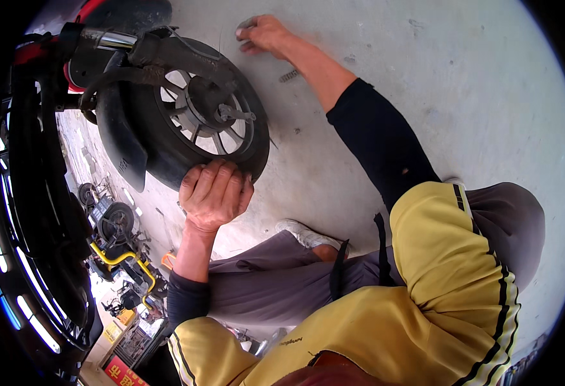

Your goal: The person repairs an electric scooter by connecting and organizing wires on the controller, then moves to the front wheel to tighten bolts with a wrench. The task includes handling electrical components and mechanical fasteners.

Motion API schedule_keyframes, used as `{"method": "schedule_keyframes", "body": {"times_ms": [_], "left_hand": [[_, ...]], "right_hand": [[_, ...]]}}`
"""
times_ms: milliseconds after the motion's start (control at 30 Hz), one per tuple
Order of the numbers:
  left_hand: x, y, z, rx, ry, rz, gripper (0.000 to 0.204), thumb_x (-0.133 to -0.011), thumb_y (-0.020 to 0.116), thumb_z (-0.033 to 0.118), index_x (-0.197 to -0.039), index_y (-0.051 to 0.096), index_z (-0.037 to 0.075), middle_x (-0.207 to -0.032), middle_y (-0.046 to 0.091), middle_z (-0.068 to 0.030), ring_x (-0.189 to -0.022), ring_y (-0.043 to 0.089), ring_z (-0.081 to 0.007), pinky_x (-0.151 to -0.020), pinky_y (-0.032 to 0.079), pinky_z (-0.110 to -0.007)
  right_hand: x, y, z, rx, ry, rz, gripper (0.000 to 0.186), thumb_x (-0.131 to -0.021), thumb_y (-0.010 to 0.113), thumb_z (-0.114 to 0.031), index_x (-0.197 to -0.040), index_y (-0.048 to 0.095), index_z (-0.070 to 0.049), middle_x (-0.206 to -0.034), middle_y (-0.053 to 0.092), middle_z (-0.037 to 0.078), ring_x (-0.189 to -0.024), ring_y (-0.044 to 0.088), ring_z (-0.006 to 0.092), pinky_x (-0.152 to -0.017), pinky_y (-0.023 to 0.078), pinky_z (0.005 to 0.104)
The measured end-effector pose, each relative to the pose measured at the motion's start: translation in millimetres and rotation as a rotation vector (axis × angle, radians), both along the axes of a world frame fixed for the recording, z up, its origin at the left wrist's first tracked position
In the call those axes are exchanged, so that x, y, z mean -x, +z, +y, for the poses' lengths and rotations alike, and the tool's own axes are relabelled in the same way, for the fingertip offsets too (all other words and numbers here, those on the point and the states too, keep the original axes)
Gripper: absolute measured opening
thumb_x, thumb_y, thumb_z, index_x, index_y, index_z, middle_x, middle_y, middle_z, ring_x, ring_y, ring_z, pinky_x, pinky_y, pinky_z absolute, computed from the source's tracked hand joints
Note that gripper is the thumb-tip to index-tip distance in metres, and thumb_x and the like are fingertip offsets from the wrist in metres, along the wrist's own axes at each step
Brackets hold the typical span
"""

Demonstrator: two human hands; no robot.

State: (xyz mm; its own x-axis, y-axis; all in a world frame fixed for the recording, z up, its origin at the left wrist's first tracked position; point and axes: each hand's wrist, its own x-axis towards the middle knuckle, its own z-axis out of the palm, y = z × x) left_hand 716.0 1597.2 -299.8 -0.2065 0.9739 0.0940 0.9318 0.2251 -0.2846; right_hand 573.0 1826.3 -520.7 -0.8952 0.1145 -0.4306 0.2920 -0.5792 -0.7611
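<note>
A scooter wheel with a black tyre [260, 138] and pale spokes stands at upper left, with a metal arm [236, 114] at its hub. My left hand [215, 193] is closed over the near edge of the tyre, its fingers curled and knuckles up. Beyond the wheel's right side, my right hand [263, 35] reaches out over the concrete floor. Its fingers are bent but apart, and I make out nothing between them. A small dark ridged piece [289, 76] lies by my right wrist. The black mudguard [120, 132] curves along the tyre's left side.
The scooter's fork tube [116, 40] and dark body panels [31, 212] fill the left side. Farther back at lower left are another wheel [115, 222] and a yellow tubular frame [125, 257]. My shoe [302, 233] rests on the floor [475, 90] below the wheel.
</note>
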Motion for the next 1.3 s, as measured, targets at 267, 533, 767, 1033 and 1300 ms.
{"method": "schedule_keyframes", "body": {"times_ms": [267, 533, 767, 1033, 1300], "left_hand": [[1, 0, 3, 0.036, 0.01, -0.005, 0.008, -0.082, 0.076, 0.019, -0.08, 0.069, 0.015, -0.087, 0.071, 0.0024, -0.087, 0.07, -0.0138, -0.087, 0.045, -0.032], [-3, 0, -1, 0.115, 0.05, 0.036, 0.008, -0.083, 0.075, 0.021, -0.081, 0.071, 0.015, -0.09, 0.073, 0.0031, -0.09, 0.071, -0.0145, -0.087, 0.045, -0.033], [3, 0, -6, 0.147, 0.034, 0.051, 0.008, -0.085, 0.072, 0.024, -0.079, 0.071, 0.019, -0.092, 0.075, 0.0044, -0.09, 0.071, -0.0124, -0.085, 0.044, -0.032], [-2, -3, -4, 0.055, 0.023, 0.061, 0.009, -0.082, 0.074, 0.021, -0.075, 0.07, 0.016, -0.086, 0.073, 0.0047, -0.087, 0.071, -0.0136, -0.08, 0.047, -0.032], [-14, 21, -4, 0.016, 0.015, -0.043, 0.013, -0.079, 0.078, 0.02, -0.078, 0.067, 0.014, -0.091, 0.071, -0.001, -0.089, 0.07, -0.0167, -0.085, 0.051, -0.033]], "right_hand": [[-69, -8, -81, 0.455, 0.134, 0.146, 0.029, -0.104, 0.068, -0.017, -0.127, 0.065, 0.001, -0.107, 0.073, 0.009, -0.086, 0.073, 0.0195, -0.078, 0.062, 0.0328], [-28, -23, -97, 0.442, 0.099, 0.019, 0.02, -0.103, 0.067, -0.018, -0.108, 0.073, 0.0, -0.076, 0.063, 0.005, -0.063, 0.058, 0.0155, -0.06, 0.051, 0.0334], [32, -13, -68, 0.146, -0.379, -0.01, 0.03, -0.095, 0.075, -0.027, -0.087, 0.073, 0.001, -0.074, 0.066, 0.008, -0.064, 0.059, 0.0182, -0.062, 0.049, 0.0391], [-15, -45, 88, -0.378, -0.751, -0.304, 0.045, -0.093, 0.075, -0.035, -0.092, 0.074, 0.009, -0.091, 0.075, 0.029, -0.086, 0.073, 0.0418, -0.082, 0.055, 0.0505], [-103, 17, 105, -0.972, -0.763, -0.417, 0.037, -0.104, 0.065, -0.029, -0.129, 0.07, -0.002, -0.139, 0.06, 0.02, -0.126, 0.061, 0.0341, -0.102, 0.05, 0.0436]]}}
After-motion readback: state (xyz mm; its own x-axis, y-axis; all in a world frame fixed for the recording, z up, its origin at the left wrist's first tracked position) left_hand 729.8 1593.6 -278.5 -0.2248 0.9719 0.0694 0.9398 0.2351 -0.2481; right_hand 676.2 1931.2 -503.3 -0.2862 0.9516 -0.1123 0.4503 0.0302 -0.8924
